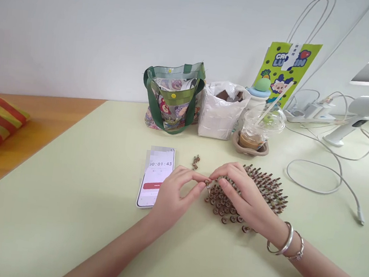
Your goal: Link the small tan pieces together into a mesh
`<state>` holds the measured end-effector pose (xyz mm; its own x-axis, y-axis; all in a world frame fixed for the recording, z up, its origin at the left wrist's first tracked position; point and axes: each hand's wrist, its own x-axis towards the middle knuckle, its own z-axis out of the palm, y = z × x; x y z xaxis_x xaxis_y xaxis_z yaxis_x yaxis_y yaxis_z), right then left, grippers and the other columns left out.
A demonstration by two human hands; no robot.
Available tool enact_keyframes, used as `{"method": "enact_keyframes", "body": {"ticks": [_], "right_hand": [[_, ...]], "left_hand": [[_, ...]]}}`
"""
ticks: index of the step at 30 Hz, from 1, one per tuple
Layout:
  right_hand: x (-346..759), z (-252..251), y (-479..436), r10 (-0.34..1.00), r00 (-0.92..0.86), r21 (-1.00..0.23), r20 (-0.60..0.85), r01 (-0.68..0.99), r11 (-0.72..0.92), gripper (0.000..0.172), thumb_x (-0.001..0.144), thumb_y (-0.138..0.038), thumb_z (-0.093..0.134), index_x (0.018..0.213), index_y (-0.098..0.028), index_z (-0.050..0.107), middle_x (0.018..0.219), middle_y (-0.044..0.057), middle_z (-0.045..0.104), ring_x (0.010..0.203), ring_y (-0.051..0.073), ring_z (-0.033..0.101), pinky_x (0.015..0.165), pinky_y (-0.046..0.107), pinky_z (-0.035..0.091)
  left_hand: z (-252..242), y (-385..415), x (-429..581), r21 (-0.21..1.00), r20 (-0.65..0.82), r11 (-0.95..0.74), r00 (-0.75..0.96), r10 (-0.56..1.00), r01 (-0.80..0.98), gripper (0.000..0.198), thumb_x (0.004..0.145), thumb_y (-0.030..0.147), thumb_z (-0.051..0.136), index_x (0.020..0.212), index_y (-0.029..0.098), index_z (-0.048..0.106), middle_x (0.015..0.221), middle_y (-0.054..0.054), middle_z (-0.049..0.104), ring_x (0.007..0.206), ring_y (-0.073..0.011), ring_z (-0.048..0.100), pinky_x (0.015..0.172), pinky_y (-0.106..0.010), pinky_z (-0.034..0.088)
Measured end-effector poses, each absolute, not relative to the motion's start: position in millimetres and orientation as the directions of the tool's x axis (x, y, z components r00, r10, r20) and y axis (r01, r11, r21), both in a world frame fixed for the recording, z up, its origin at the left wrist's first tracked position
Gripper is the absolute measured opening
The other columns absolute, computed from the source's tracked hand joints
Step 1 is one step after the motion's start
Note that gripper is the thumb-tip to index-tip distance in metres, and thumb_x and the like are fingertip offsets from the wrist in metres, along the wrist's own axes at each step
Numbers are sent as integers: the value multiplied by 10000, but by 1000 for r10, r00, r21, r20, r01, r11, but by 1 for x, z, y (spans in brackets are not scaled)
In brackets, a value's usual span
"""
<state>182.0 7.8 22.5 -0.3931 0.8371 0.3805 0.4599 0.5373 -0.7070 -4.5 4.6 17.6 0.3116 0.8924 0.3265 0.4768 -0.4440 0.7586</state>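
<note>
Your left hand (177,186) had its thumb and index finger nearly closed, pinching a small metal piece (208,187) just beside the left edge of a cluster of similar pieces (267,188) on the surface (62,213). Your right hand (246,196) reached over that cluster, its index fingertip close against the left one and its thumb a little apart; you could not tell from this view whether it gripped anything.

With only fingertips on something so small, a slight twist could have let it slip and drop among its lookalikes. Your right palm covered part of the cluster, so lowering it carelessly could have knocked pieces over, and the bangle (288,240) at that wrist could have snagged those nearby. A leftward swing could have nudged the phone (152,175), or scattered the few pieces (195,162) lying apart beyond your fingers
</note>
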Motion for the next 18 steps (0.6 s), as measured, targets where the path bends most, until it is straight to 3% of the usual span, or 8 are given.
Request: {"method": "enact_keyframes", "body": {"ticks": [8,18], "right_hand": [[178,24,4,847,-447,-778,287,408,479,192,918,-275,406,801,-214,546,802,28,598,859,182,483,780,337,413],[178,20,5,855,-393,-769,337,408,491,59,844,-203,524,868,-223,573,843,24,611,887,184,504,788,339,426]], "left_hand": [[19,3,-3,617,507,-569,278,816,543,92,794,216,611,875,251,640,762,43,662,788,-154,528,716,-290,432],[16,3,-3,537,584,-597,248,773,596,30,759,252,650,782,233,650,712,36,668,740,-159,521,644,-279,430]]}}
